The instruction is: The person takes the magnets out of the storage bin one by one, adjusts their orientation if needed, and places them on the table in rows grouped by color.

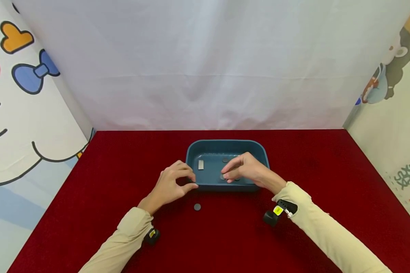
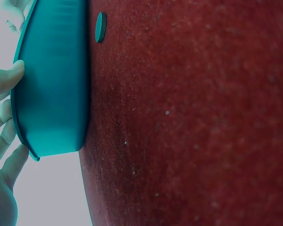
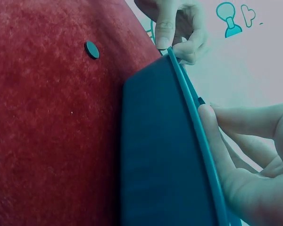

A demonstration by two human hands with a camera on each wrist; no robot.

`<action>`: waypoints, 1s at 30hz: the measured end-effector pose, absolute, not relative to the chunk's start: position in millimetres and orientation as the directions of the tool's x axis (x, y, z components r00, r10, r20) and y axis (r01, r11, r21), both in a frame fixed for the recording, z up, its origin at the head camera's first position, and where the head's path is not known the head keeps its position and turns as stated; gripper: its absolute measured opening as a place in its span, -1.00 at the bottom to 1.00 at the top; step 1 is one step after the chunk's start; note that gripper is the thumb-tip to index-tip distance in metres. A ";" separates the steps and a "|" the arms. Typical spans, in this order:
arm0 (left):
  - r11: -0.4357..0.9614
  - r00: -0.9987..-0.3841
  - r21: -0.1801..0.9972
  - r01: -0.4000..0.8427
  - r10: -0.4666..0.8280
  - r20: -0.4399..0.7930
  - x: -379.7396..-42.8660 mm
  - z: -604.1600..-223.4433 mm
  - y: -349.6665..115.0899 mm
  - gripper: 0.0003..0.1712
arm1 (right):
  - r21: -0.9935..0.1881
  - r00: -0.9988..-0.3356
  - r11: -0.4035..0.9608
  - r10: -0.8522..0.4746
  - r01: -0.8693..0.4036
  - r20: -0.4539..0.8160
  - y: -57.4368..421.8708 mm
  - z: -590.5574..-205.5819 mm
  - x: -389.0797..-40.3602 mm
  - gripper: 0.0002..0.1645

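Observation:
A blue rectangular bin (image 1: 205, 187) stands on the red table. My left hand (image 1: 173, 181) grips its rim at the left front corner, thumb on the near side and fingers over the left edge. Above the bin's interior, my right hand (image 1: 247, 170) pinches a small grey disc (image 1: 222, 176) between thumb and fingertips; in the right wrist view only a dark edge of it shows. Inside the bin lie a silver rectangular piece (image 1: 201, 164) and another grey disc (image 1: 225, 160). The right hand partly covers the bin's floor.
One more grey disc (image 1: 197, 207) lies on the red tabletop (image 1: 314, 163) in front of the bin. A white curtain (image 1: 205, 68) hangs behind the table, with printed panels at both sides. Each wrist wears a small black camera (image 1: 270, 218).

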State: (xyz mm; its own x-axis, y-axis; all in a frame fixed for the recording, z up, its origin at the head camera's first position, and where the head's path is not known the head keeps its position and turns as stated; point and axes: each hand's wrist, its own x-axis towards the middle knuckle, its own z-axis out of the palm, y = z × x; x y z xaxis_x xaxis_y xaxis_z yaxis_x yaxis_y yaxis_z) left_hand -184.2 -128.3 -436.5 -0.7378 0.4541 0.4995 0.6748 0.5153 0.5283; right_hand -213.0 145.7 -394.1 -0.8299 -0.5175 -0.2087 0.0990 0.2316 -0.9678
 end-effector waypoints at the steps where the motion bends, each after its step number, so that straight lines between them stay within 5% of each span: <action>1: 0.515 -0.738 0.529 0.675 0.454 0.499 -184.2 -436.4 -128.1 -0.85 | -0.968 -0.830 0.227 -0.517 0.104 -0.210 145.8 -393.8 -212.4 -0.69; 30: 0.516 -0.740 0.531 0.673 0.450 0.500 -183.8 -438.4 -128.7 -0.86 | -0.976 -0.809 0.125 -0.545 0.180 -0.219 144.6 -391.2 -195.9 -0.68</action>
State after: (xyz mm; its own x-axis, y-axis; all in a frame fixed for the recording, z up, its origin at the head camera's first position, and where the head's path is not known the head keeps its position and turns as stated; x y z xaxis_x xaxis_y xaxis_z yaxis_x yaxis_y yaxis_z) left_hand -183.8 -128.7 -438.4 -0.7398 0.4501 0.5000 0.6725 0.5155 0.5310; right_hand -195.9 144.6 -391.2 -0.8094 -0.5449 -0.2192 0.1798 0.1255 -0.9757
